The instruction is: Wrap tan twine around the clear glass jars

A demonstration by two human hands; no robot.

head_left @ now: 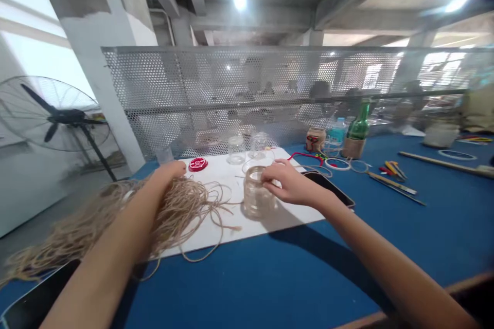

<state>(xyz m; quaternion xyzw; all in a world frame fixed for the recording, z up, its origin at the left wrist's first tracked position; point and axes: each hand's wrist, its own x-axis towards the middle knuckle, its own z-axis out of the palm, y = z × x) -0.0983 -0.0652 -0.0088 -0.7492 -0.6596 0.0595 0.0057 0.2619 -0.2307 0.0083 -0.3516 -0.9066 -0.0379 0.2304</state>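
Observation:
My left hand (168, 174) lies on top of a loose pile of jute twine (181, 205), with its fingers closed over the strands. The pile spills off the table's left edge. My right hand (287, 182) grips the top of a glass jar (257, 196) with twine wound around its body. The jar stands on a white board (227, 231). Behind it on the board are several bare glass jars, one of them (236, 150), and a red jar lid (198, 164). A thin twine strand appears to run from the pile towards the jar.
The blue table (309, 272) holds a dark tablet (330, 187), a green glass bottle (359, 126), a plastic water bottle (337, 132), wire rings, and sticks. A perforated metal screen (247, 87) runs along the back. A standing fan (54, 113) stands to the left.

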